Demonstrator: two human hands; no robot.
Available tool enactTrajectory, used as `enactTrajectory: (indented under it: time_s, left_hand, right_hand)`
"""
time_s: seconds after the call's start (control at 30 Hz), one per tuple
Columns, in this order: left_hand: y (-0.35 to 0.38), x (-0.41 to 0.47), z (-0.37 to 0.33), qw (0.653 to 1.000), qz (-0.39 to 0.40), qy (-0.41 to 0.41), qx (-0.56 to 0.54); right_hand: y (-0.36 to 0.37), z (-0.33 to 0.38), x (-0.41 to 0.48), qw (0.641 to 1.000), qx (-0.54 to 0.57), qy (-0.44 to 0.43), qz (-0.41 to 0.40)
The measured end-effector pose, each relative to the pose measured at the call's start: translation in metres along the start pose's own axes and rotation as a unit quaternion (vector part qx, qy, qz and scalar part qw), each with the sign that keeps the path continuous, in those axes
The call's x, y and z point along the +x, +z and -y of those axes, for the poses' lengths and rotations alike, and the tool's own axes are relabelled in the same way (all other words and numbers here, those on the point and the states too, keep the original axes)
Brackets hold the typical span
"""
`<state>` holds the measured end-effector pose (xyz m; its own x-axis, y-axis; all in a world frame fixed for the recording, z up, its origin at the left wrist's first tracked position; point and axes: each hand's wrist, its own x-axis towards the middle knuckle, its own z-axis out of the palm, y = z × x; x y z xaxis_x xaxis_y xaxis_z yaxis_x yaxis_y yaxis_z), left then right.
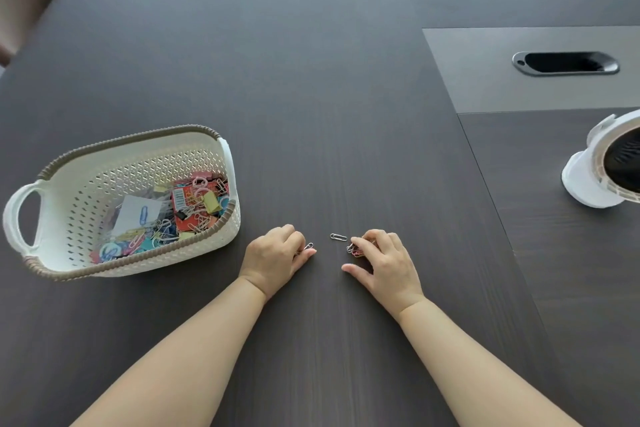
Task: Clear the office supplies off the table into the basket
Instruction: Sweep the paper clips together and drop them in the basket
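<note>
Left hand: my fingers pinch a silver clip, gathering strays.
Right hand: curled around a clip bundle.
Loose paperclip: next for the basket.

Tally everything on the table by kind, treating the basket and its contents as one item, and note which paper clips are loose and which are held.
Basket: 1
Loose silver paper clip between the hands: 1
Clips in the left hand: at least 1, rest hidden
Clips bunched in the right hand: several, too small to count
White fan: 1
Total countable: 4 at least
</note>
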<state>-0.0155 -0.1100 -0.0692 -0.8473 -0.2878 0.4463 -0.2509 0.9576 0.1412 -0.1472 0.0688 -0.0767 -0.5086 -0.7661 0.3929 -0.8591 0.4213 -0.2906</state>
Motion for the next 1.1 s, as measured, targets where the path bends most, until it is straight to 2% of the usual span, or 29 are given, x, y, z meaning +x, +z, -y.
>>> enactTrajectory:
  time_s: [0.33, 0.57, 0.7, 0.83, 0.97, 1.1]
  left_hand:
    - [0.002, -0.004, -0.004, 1.000, -0.006, -0.012, -0.002]
    - [-0.002, -0.002, -0.006, 1.000, 0.011, -0.013, -0.008]
    - [-0.017, -0.001, -0.008, 0.997, 0.043, -0.043, -0.051]
    - [-0.064, 0.007, -0.011, 0.988, -0.008, -0.051, -0.144]
    - [-0.135, 0.019, 0.011, 0.983, -0.083, -0.038, -0.157]
    - [-0.188, 0.015, 0.073, 0.981, -0.107, -0.113, -0.114]
  right_hand:
    - [0.002, -0.005, 0.014, 0.997, -0.069, -0.025, -0.025]
    - [-0.001, 0.002, 0.016, 0.995, -0.101, 0.011, -0.023]
    - [-0.015, 0.015, 0.019, 0.997, -0.031, 0.073, 0.021]
    - [-0.041, 0.048, 0.045, 0.986, 0.105, 0.131, 0.020]
    - [-0.073, 0.100, 0.088, 0.972, 0.208, 0.108, -0.012]
    - [-0.084, 0.160, 0.129, 0.966, 0.252, 0.045, -0.021]
